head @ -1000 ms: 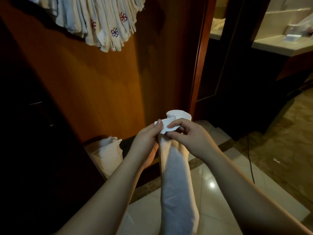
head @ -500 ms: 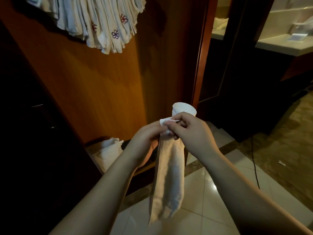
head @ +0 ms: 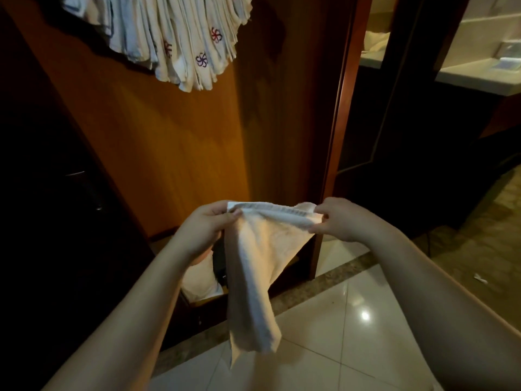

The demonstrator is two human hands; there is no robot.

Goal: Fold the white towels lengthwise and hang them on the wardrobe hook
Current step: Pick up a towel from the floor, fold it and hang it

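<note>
Stretching a white towel between them, both hands were raised in front of the wooden wardrobe panel. The left hand pinched the towel's upper left corner between thumb and fingers, and the right hand gripped the opposite end of the same banded top edge, so that the edge ran almost level from one hand to the other. Below that edge the cloth narrowed and hung down in a loose, partly doubled strip — its ragged lower end dangling above the glossy floor tiles, not touching them.

High on the panel, well above the hands, a fan of white towels already hung bunched together, several showing small embroidered pinwheel marks in red and purple. The hook itself could not be made out behind them.

Low down, behind the left forearm, a pale bundle of cloth sat in the dark open base of the wardrobe. To the right, past a reddish door frame, a pale countertop lay in brighter light — well apart from the towel.
</note>
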